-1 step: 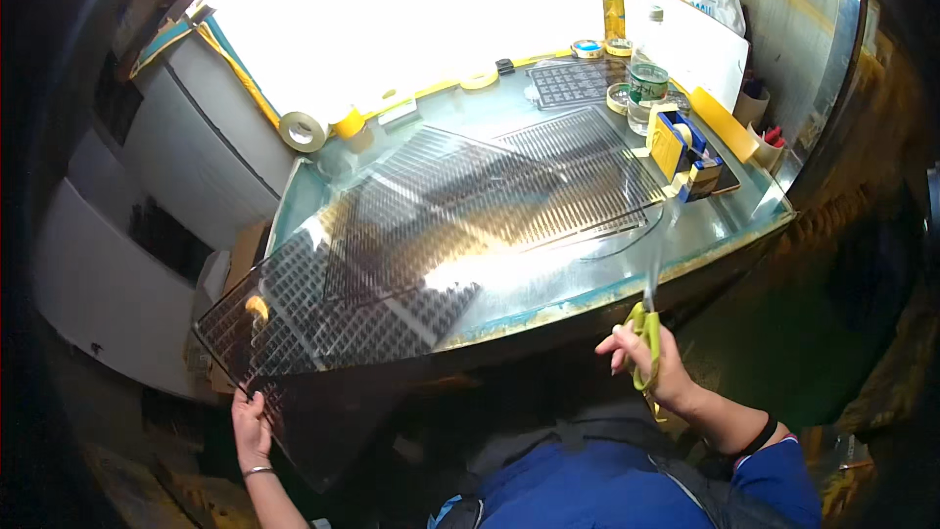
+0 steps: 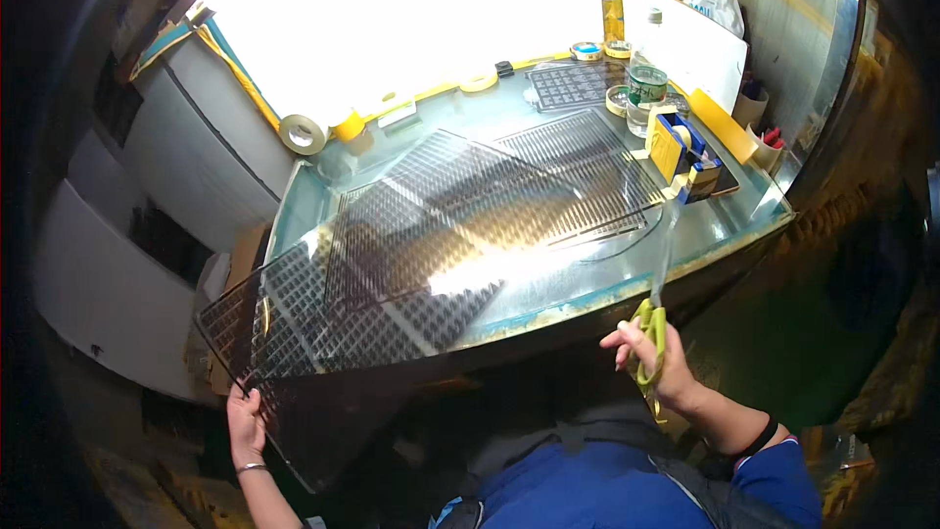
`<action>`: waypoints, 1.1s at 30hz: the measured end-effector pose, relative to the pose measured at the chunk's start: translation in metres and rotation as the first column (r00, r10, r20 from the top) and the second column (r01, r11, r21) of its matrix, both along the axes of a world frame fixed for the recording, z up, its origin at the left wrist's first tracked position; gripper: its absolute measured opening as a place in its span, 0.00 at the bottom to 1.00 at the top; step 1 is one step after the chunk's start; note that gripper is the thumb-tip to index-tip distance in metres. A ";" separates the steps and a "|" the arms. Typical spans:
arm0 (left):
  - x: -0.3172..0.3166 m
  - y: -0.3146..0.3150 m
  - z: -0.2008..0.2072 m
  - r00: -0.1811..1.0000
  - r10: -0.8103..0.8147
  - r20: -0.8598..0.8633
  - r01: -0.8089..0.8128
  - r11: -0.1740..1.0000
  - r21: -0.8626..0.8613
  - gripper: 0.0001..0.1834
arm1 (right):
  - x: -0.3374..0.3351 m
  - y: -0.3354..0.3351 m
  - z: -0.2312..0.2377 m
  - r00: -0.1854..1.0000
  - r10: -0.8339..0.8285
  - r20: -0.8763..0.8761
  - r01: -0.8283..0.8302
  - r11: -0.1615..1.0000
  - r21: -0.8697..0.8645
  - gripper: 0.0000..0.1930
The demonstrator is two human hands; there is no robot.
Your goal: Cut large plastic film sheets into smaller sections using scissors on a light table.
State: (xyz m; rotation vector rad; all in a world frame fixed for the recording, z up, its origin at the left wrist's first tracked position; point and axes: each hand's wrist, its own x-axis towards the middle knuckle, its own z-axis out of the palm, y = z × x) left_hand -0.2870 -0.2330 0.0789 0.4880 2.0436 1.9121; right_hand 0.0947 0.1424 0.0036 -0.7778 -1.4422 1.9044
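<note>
A dark see-through film sheet (image 2: 294,309) printed with a grid of small shapes reaches from the near left up over the glass-topped table. My left hand (image 2: 247,426) pinches its near left edge, and that part hangs past the table's front. Another dark patterned film (image 2: 578,167) lies flat on the glass, partly beneath the first. In my right hand (image 2: 658,362) is a pair of scissors (image 2: 654,333) with yellow-green handles. Their blades point away from me, over the table's front edge, and look nearly together.
A tape dispenser (image 2: 685,157), a clear bottle (image 2: 646,88) and a small dark film (image 2: 578,86) occupy the table's right and back. Tape rolls (image 2: 304,134) stand along the bright panel (image 2: 421,10). A white board (image 2: 695,44) leans at the right.
The film held by my left hand has slid slightly to the right across the table. My right hand and the scissors have shifted a little to the right.
</note>
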 end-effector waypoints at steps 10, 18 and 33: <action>-0.069 0.047 0.024 0.741 0.159 -0.653 -0.374 0.905 -0.204 0.22 | 0.005 0.013 0.008 0.905 -0.381 -0.190 0.386 0.922 -0.010 0.09; 0.168 0.191 0.008 0.396 -0.871 -0.290 0.756 0.489 -0.436 0.05 | -0.030 -0.023 0.019 0.994 -0.065 -0.085 0.057 0.993 -0.100 0.09; 0.241 0.288 -0.075 0.571 -0.508 0.645 0.363 0.861 0.357 0.13 | -0.013 -0.064 -0.018 0.981 0.186 -0.062 -0.195 0.954 -0.229 0.21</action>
